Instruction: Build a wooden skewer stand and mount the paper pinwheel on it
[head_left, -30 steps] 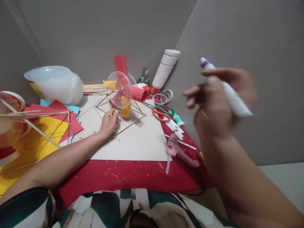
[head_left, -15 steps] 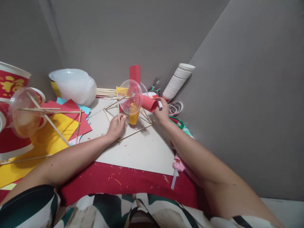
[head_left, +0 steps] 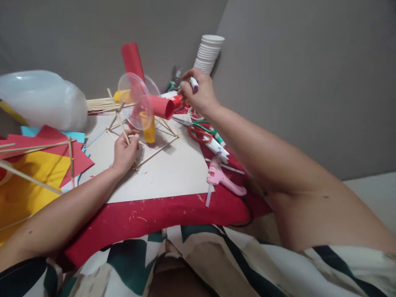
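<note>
My left hand [head_left: 126, 152] is closed around a wooden stick [head_left: 120, 119] of a stick frame that stands on the white board [head_left: 173, 173]. The frame carries a wheel made of two clear plastic discs [head_left: 124, 82], with red paper tubes [head_left: 133, 62] and yellow ones [head_left: 149, 130] set between them. Beyond and right of the wheel, my right hand [head_left: 202, 94] is raised, gripping a white marker with a purple end [head_left: 194, 84]. The marker is apart from the wheel.
Stacked paper cups [head_left: 208, 53] lean at the back. Scissors [head_left: 199, 131], several markers [head_left: 216, 148] and a pink glue gun [head_left: 221, 177] lie on the right. At left are plastic bowls [head_left: 46, 99], coloured paper [head_left: 46, 169] and another stick frame [head_left: 71, 163]; sticks [head_left: 100, 105] lie behind.
My view has turned rightward. My right hand has moved from beside the red tube up and away, still with the marker. My left hand remains on the frame's stick.
</note>
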Motion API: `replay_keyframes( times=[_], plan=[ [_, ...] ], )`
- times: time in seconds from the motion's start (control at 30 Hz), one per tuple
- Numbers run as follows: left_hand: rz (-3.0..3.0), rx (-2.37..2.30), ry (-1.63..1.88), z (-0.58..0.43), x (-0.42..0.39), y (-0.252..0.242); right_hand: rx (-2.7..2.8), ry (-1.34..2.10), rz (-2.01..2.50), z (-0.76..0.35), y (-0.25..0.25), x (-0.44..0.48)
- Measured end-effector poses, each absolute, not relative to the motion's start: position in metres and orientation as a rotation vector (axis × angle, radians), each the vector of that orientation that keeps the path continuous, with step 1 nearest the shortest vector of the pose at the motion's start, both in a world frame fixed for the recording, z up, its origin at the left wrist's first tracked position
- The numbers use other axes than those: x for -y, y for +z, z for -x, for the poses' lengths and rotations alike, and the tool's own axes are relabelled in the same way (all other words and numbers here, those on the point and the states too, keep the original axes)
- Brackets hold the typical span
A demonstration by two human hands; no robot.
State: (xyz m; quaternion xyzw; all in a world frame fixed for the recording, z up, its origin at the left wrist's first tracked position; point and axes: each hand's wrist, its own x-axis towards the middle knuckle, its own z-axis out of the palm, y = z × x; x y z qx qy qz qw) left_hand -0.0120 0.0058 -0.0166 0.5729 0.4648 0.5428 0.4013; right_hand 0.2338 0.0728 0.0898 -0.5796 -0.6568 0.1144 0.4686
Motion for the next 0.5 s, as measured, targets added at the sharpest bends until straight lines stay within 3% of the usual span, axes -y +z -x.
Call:
replay_keyframes(
  times=[0.23,0.5],
  plan=[
    [-1.456,-1.187,1.59,0.013,-0.012,-0.016,1.558,0.261,1.379,-0.241,0.116,0.001],
    [-1.533,-1.242,1.78,0.018,-0.002,0.005,1.976,0.102,1.563,-0.249,0.061,0.095]
  ],
)
